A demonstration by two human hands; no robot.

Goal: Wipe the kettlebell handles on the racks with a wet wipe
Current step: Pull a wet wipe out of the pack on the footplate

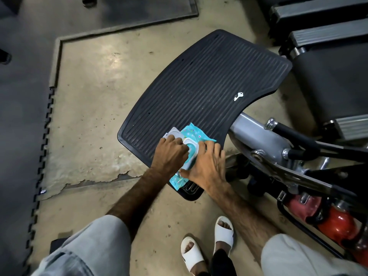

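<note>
A teal wet wipe pack (pixel 194 134) lies on the near end of a black ribbed platform (pixel 209 82). Its grey lid (pixel 174 132) is flipped open to the left. My left hand (pixel 170 154) has its fingers pinched together at the pack's round opening, on a wipe that the fingertips mostly hide. My right hand (pixel 207 168) is spread over the right side of the pack, thumb at its near edge, holding it down. Red rounded weights (pixel 336 224) sit in a black frame at the lower right; their handles are hard to make out.
A small silver key (pixel 238 96) lies on the platform's right side. A grey metal post and black bars (pixel 278 148) stand just right of my hands. Dark floor mats (pixel 23 116) border the bare concrete. My feet in white sandals (pixel 223 232) are below.
</note>
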